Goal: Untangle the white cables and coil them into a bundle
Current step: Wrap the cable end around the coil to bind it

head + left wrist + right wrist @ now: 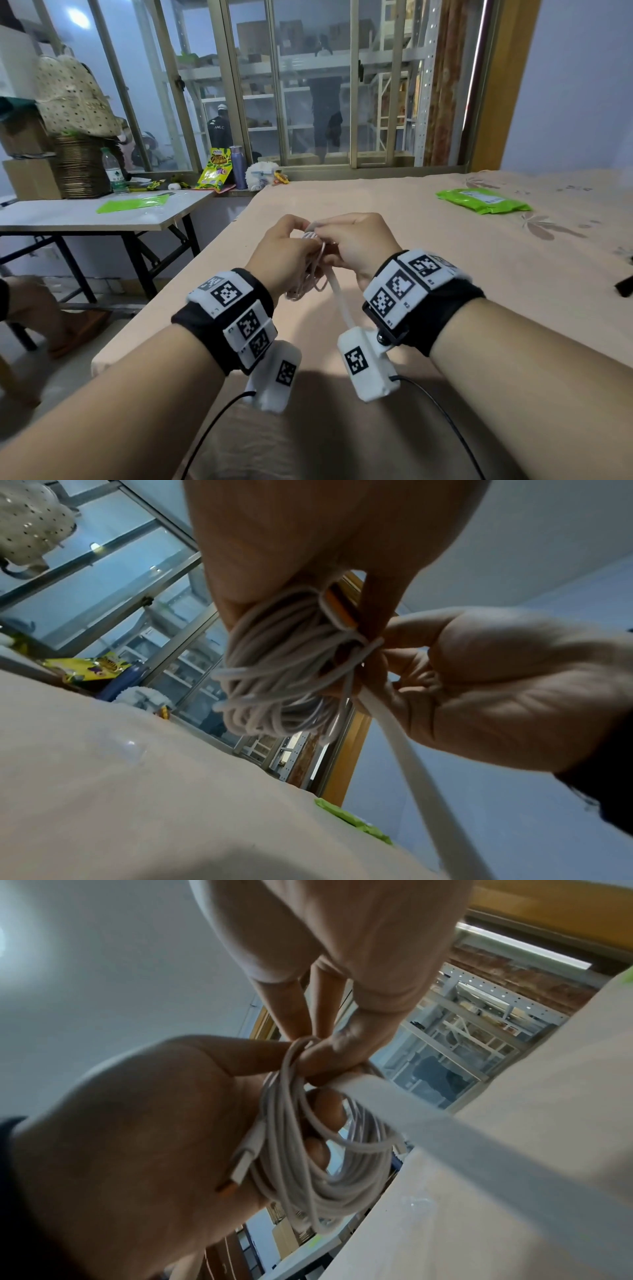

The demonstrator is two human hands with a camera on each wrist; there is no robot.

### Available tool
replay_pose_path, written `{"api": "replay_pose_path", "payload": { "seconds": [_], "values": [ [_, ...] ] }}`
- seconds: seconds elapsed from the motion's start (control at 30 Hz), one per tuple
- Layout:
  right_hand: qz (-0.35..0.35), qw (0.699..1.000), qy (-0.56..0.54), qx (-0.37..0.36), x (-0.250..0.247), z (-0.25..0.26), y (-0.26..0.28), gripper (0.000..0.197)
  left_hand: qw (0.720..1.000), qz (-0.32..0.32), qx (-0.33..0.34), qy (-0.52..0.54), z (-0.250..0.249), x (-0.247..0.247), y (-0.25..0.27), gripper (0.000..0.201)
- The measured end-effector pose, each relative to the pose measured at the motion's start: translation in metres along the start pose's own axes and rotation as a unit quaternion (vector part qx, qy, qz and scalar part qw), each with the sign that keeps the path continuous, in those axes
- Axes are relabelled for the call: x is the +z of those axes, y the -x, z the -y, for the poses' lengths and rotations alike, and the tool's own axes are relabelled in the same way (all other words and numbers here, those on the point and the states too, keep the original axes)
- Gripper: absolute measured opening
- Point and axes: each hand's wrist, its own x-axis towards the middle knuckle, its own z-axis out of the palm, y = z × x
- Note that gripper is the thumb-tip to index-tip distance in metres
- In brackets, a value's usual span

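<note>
Coiled white cables [308, 1164] held above the bed sheet [445, 246], gripped by the curled fingers of the left hand [284, 253], a USB plug [245, 1161] against its palm. The right hand [356, 243] pinches a flat white strap [428, 1123] at the coil's top. Risk: a slackened pinch probably lets the loops spring apart, and the strap could slip free.

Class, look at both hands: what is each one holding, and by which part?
Both grip the coil of white cables near its top: left hand around the gathered loops, right hand pinching the flat white strap there.
</note>
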Motion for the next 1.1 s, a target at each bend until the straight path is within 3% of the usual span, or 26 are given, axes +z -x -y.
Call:
{"api": "replay_pose_path", "payload": {
  "seconds": [0.1, 0.23, 0.4, 0.6, 0.67, 0.77, 0.87, 1.1],
  "values": [
    [-0.034, 0.999, -0.008, 0.004, 0.001, -0.001, -0.002, 0.009, 1.000, 0.018, -0.003, 0.021, -0.004, 0.000, 0.002, 0.021],
    [-0.032, 0.999, 0.024, 0.004, -0.001, 0.005, -0.002, 0.013, 0.999, 0.031, 0.018, -0.041, -0.002, -0.001, 0.005, 0.045],
    [-0.004, 0.994, 0.110, -0.005, -0.006, 0.013, 0.006, 0.016, 1.000, 0.005, 0.011, 0.009, 0.003, -0.008, -0.002, 0.028],
    [0.012, 0.998, 0.009, 0.069, -0.005, 0.003, 0.011, 0.032, 0.996, -0.015, -0.023, 0.080, 0.003, -0.014, -0.004, 0.024],
    [-0.007, 0.997, 0.023, 0.072, -0.005, -0.001, 0.010, 0.031, 0.995, -0.034, -0.025, 0.092, 0.004, -0.016, -0.006, 0.024],
    [0.022, 0.996, 0.027, 0.078, -0.004, -0.003, 0.014, 0.028, 0.994, -0.041, -0.008, 0.097, 0.003, -0.017, -0.007, 0.028],
    [0.061, 0.993, -0.055, 0.081, -0.002, -0.001, 0.019, 0.018, 0.994, -0.040, 0.010, 0.099, 0.002, -0.018, -0.006, 0.030],
    [0.021, 0.991, -0.124, 0.044, -0.002, 0.009, 0.018, 0.016, 0.996, -0.032, 0.078, 0.015, 0.009, -0.017, -0.005, 0.028]
  ]
}}
